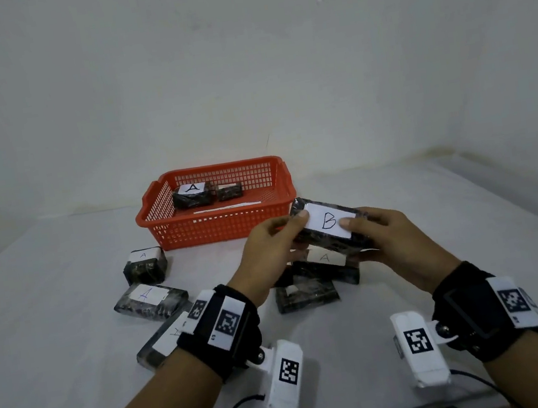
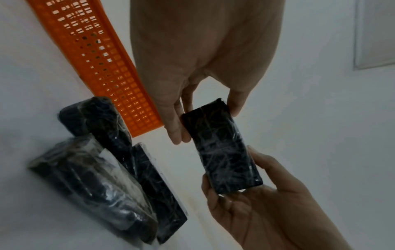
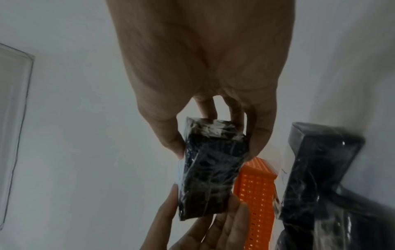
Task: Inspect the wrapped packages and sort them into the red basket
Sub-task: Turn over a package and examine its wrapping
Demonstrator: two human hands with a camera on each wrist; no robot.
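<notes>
Both hands hold one black, plastic-wrapped package [image 1: 329,226] with a white label marked "B", lifted above the table just in front of the red basket [image 1: 219,226]. My left hand [image 1: 273,241] pinches its left end, and my right hand [image 1: 380,240] pinches its right end. The wrist views show the package's dark underside [image 2: 222,152] [image 3: 211,169] between thumbs and fingers. Inside the basket lie a package labelled "A" [image 1: 192,195] and a smaller one [image 1: 229,191].
More wrapped packages lie on the white table [image 1: 79,386]: two marked "A" at the left [image 1: 145,266] [image 1: 150,301], one beside my left wrist [image 1: 162,343], and a small heap below the held one [image 1: 316,280]. A wall stands close behind the basket.
</notes>
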